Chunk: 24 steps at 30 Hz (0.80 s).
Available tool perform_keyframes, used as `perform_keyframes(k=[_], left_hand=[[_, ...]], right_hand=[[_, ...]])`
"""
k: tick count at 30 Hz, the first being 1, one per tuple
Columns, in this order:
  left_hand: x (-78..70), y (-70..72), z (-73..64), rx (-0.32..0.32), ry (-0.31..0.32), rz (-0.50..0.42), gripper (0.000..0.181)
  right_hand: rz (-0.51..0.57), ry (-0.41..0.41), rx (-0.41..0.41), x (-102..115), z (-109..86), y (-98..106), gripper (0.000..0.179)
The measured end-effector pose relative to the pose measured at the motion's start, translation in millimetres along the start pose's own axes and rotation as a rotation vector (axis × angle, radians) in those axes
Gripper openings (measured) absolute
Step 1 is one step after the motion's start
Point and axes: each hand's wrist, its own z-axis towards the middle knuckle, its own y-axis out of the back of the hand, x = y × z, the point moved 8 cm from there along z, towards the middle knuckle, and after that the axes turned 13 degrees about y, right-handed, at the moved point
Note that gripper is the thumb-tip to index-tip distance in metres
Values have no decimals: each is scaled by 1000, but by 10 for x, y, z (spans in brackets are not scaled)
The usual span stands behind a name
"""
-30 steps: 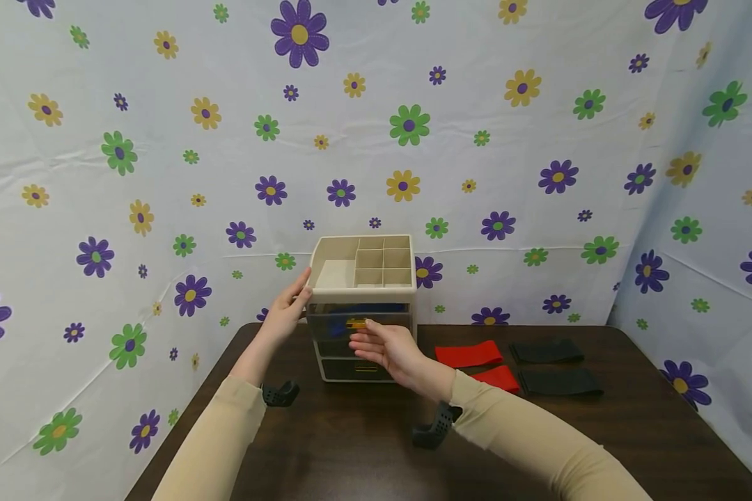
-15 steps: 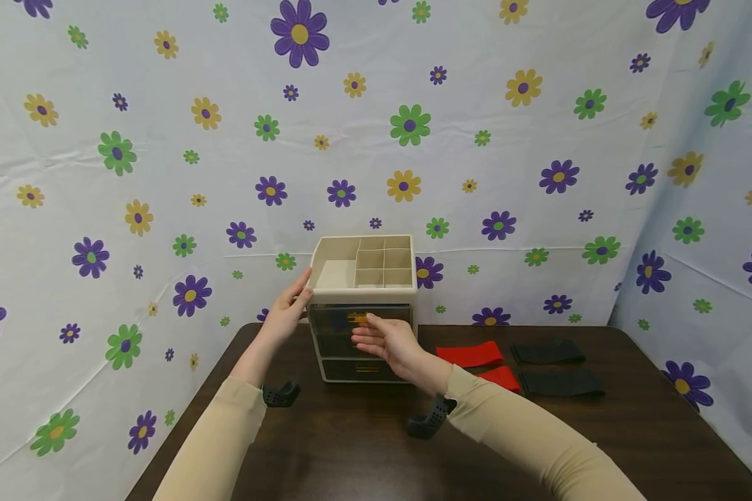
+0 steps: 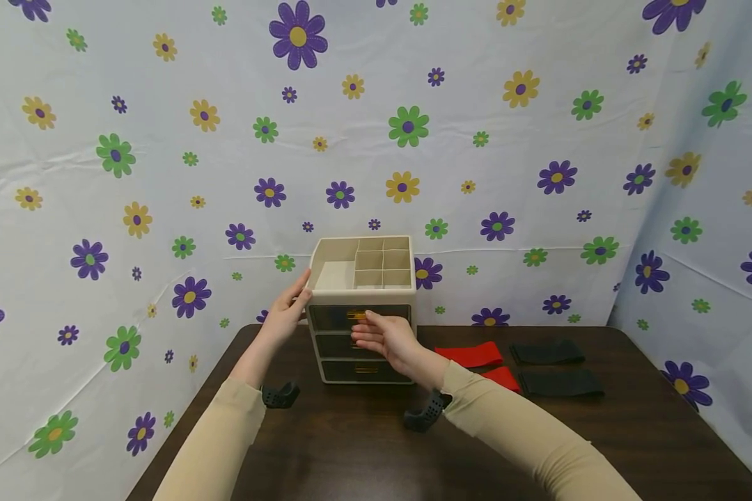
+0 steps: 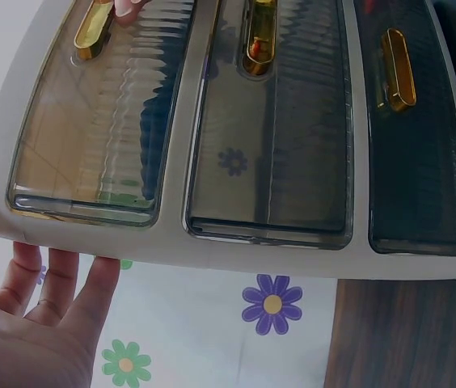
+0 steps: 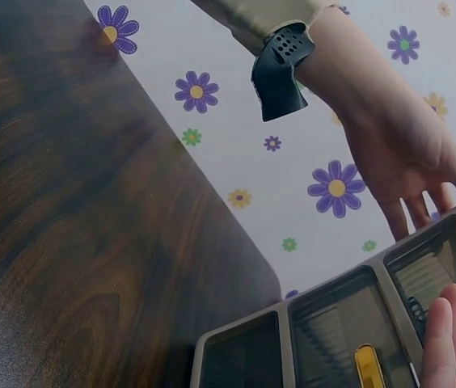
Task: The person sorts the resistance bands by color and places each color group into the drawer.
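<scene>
A cream drawer organizer [image 3: 362, 295] with smoky see-through drawers and gold handles stands on the table; all its drawers sit flush. My left hand [image 3: 282, 316] rests against its left side, fingertips touching the wall in the left wrist view. My right hand [image 3: 391, 342] is at the top drawer's gold handle [image 3: 356, 315]. Its thumb touches the handle, while the other fingers [image 5: 443, 339] extend straight in front of the drawers. Something dark blue [image 4: 155, 129] shows through the top drawer. The right thumb is hidden in the right wrist view.
Two red bands [image 3: 470, 355] and two black bands [image 3: 560, 383] lie flat on the dark wooden table [image 3: 345, 445], right of the organizer. A flower-patterned sheet [image 3: 351, 153] hangs close behind. The organizer's top tray has several compartments [image 3: 370, 260].
The top drawer has slid inward from partly pulled out to flush, with my right hand moving along at its handle. My left hand has stayed on the organizer's side.
</scene>
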Motion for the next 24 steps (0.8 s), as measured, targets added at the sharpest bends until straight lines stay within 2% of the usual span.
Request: perform_keyframes(k=[3, 11, 24], left_hand=[[96, 13, 64, -15, -4, 10, 52], [107, 26, 62, -25, -15, 10, 53], [109, 15, 71, -23, -4, 0, 53]], right_hand=[[2, -4, -2, -5, 4, 2, 42], [30, -38, 18, -73, -86, 28, 42], [19, -125, 45, -454, -262, 221, 43]])
